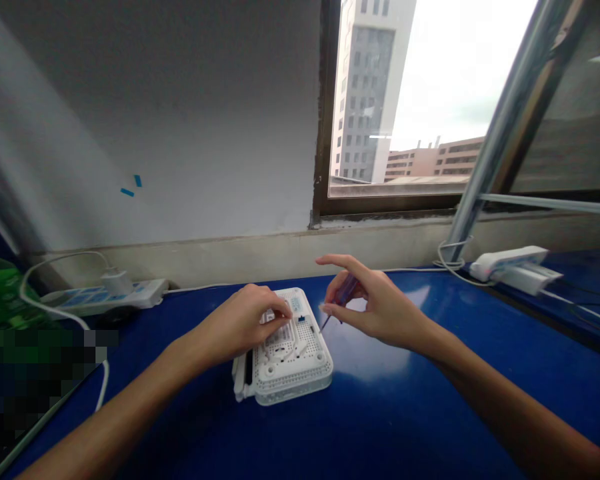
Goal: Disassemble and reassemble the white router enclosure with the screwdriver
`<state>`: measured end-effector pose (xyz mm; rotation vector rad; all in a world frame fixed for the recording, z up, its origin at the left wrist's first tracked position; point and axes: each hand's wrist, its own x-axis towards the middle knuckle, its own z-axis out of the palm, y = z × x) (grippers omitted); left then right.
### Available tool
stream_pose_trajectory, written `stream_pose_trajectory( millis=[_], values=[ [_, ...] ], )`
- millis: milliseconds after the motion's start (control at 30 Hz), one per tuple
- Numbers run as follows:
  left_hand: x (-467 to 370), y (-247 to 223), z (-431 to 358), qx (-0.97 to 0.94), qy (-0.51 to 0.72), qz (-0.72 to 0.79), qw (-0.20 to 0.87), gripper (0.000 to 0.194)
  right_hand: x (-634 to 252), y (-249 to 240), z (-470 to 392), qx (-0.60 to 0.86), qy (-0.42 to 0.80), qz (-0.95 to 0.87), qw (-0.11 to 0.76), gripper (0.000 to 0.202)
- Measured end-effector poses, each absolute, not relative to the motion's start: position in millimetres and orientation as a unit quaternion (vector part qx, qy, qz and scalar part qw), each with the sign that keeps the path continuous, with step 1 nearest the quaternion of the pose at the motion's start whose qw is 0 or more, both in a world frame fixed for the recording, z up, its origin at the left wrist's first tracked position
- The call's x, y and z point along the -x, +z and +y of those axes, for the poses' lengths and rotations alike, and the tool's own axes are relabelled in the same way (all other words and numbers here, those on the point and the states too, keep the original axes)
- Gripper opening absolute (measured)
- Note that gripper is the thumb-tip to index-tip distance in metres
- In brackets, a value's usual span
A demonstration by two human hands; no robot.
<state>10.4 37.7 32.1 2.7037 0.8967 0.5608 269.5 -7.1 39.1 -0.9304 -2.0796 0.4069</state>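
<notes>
A white router (300, 367) with a perforated face lies on the blue table, its antenna (239, 379) folded along the left side. Over the upper left of that face, my left hand (253, 317) is closed in a pinch, thumb and fingertips close together. Whatever may be between those fingertips is too small to make out. My right hand (373, 303) grips a screwdriver (347, 291) by its purple handle, the index finger raised off it. The thin shaft points down to the router's right edge; I cannot tell whether the tip touches. A small dark blue piece (301, 319) shows on the router's face.
A power strip (150, 293) with a plugged-in adapter and white cable stands at the left rear. Another white power strip (510, 261) lies at the right, near a slanted metal pole (473, 200) wrapped with cable. Green packaging (3, 297) sits at far left. Wall and window back the table.
</notes>
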Motion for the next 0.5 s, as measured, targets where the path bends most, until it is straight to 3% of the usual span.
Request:
stream_pose_trajectory(
  millis=[300,500],
  values=[
    [-13.9,31.4,34.3,-0.930,0.169,0.314,0.093,0.016,-254.3,18.5,-5.6,0.360,0.036,-0.868,0.340,0.055],
    [-20.1,26.3,28.6,-0.927,0.201,0.300,0.098,0.029,-253.4,25.1,-9.3,0.347,0.062,-0.833,0.426,0.055]
  ],
)
